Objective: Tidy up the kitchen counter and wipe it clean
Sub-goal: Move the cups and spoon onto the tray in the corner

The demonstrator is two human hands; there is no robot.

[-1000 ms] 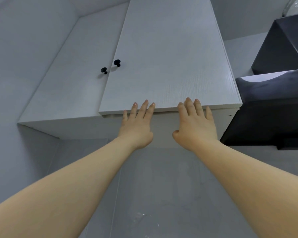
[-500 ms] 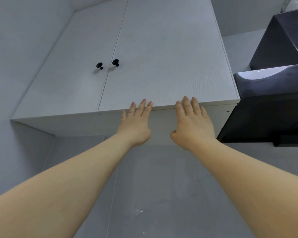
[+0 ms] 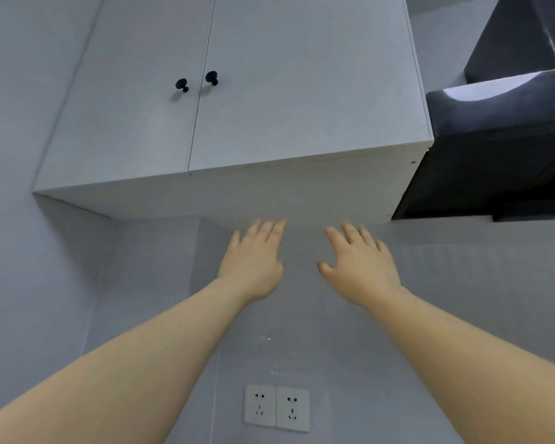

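The white wall cupboard (image 3: pixel 244 100) hangs high on the grey wall (image 3: pixel 334 315), and both of its doors are shut, so you cannot see what is inside it. Its two small black knobs (image 3: pixel 211 77) sit side by side near the middle, one on each door, close to the line where the doors meet. The cupboard is wider than it is tall, and its long side runs left to right. Under the cupboard, two bare arms reach up. The left hand (image 3: pixel 253 264) is flat and open, fingers (image 3: pixel 271 229) pointing up at the bottom of the cupboard, and its grip is loose with nothing in it. The right hand (image 3: pixel 361 270) is just beside it, also open and flat with the fingers spread a little, holding nothing. Both hands are a bit blurry, and you cannot tell if they touch the wall or the cupboard's bottom. To the right of the cupboard, touching its side, is a big dark box shape (image 3: pixel 500 149) with a pale patch on top. Far below the cupboard, on the wall between the two arms, are two white plug sockets (image 3: pixel 277 408) side by side. The tabletop to be wiped is not in view.
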